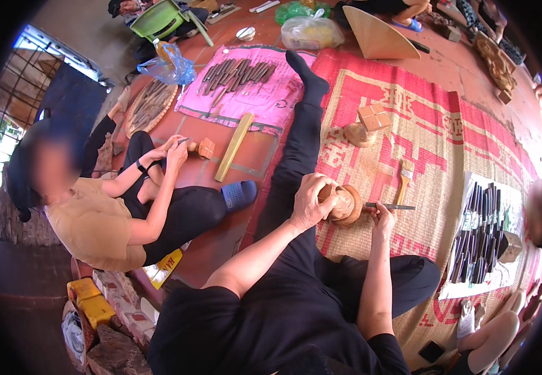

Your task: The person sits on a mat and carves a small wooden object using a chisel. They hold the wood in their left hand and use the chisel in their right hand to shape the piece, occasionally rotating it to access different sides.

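My left hand [313,201] is closed around a turned, rounded piece of wood [349,206] resting over my lap, reddish-brown with a wide rim. My right hand [382,221] pinches a slim dark carving chisel [402,207], held level. The chisel's left end reaches the right side of the wooden piece; whether it touches cannot be made out. A flat brush [404,181] with a wooden handle lies on the woven mat [430,206], just beyond my right hand. Further off on the mat, a square wooden block [374,117] sits on a round wooden base [359,135].
A co-worker [89,212] sits at my left, working a small wooden piece [206,148]. Many chisels [236,76] lie on a pink sheet [189,103], more [480,231] on a white sheet [511,206] at right. A wooden bar [234,147] lies on the tiles.
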Motion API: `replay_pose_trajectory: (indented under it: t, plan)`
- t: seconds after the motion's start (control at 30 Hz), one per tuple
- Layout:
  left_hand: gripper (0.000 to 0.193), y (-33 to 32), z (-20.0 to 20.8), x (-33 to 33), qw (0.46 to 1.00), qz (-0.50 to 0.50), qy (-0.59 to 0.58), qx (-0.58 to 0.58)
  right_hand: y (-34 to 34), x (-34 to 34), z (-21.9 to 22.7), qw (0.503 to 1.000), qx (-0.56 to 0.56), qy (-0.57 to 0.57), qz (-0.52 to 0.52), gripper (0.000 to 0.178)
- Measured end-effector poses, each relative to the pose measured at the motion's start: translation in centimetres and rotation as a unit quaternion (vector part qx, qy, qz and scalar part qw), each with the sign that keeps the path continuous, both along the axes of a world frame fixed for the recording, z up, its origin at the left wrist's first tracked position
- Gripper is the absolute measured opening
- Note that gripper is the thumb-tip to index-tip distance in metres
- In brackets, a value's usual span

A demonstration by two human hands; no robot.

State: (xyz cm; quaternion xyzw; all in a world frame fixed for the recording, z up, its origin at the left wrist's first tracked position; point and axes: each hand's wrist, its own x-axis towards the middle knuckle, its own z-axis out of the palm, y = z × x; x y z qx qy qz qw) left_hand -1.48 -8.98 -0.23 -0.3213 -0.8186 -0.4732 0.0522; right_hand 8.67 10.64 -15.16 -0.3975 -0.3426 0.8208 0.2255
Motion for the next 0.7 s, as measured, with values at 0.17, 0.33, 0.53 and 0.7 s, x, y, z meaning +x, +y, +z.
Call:
replay_pose_trajectory:
  t: [0.17,0.33,0.53,0.7]
  plan:
    - [0.023,-0.2,-0.3,-0.3,1.000,0.003,-0.011,0.000,-1.5,-0.6,2.5,0.998,-0.002,0.035,0.044,0.010]
    - [0.022,0.0,0.1,0.1,1.000,-0.003,-0.006,-0.002,-0.7,-0.4,0.3,0.999,-0.007,0.028,-0.016,0.013]
    - [0.022,-0.4,-0.2,-0.2,1.000,0.008,-0.023,-0.005,-0.6,-0.7,3.1,0.999,0.016,0.019,0.025,0.008]
    - [0.024,-0.1,0.2,0.2,1.000,-0.011,-0.011,-0.005,-1.0,-0.8,1.4,0.998,-0.016,0.041,0.041,0.011]
